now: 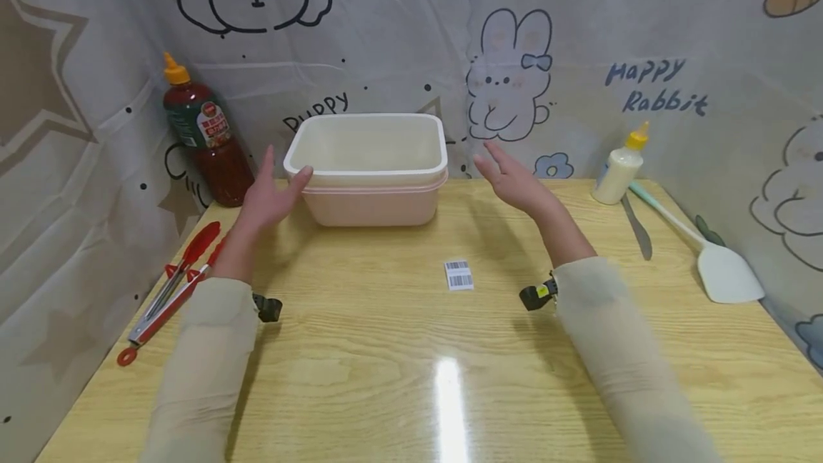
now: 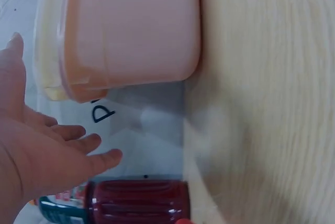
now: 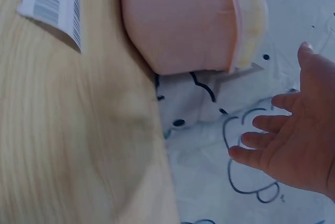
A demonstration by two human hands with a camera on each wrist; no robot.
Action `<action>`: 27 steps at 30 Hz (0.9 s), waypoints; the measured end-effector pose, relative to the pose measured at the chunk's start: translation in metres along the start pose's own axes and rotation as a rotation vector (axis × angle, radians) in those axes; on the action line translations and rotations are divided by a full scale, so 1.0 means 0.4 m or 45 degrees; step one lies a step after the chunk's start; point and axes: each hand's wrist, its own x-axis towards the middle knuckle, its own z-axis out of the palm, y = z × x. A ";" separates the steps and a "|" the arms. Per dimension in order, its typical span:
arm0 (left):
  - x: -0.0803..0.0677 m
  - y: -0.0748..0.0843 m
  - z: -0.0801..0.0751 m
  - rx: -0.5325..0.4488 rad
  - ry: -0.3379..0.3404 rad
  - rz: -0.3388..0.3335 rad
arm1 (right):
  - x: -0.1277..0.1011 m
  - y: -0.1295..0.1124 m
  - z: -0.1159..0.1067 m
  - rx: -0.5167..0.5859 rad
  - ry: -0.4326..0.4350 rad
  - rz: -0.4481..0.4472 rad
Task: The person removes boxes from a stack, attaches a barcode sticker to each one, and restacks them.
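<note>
A cream-white plastic bin [image 1: 366, 174] sits nested inside a pink bin [image 1: 373, 208] at the back of the table, against the printed cloth. To its left my left hand [image 1: 265, 200] is raised with fingers spread and the palm turned toward the bins. In the left wrist view that hand [image 2: 49, 148] is apart from the pink bin [image 2: 141, 25]. On the other side my right hand [image 1: 519, 183] is held up, fingers extended and palm inward, with a gap to the bins. The right wrist view shows this hand [image 3: 298, 145] holding nothing.
A red sauce bottle [image 1: 221, 166] stands at the back left, behind red-handled tongs [image 1: 173, 284]. On the right are a small yellow-capped bottle [image 1: 619, 173], a knife [image 1: 636, 231] and a white spatula [image 1: 726, 274]. A barcode label [image 1: 459, 275] lies mid-table.
</note>
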 end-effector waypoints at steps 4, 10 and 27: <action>0.012 -0.004 0.017 -0.101 -0.031 -0.044 | 0.030 -0.016 0.046 0.096 -0.036 0.025; 0.022 -0.015 0.043 -0.163 -0.031 -0.017 | 0.050 -0.037 0.106 0.178 -0.059 -0.018; 0.031 -0.015 0.052 -0.309 0.019 0.054 | 0.064 -0.076 0.141 0.363 -0.025 -0.169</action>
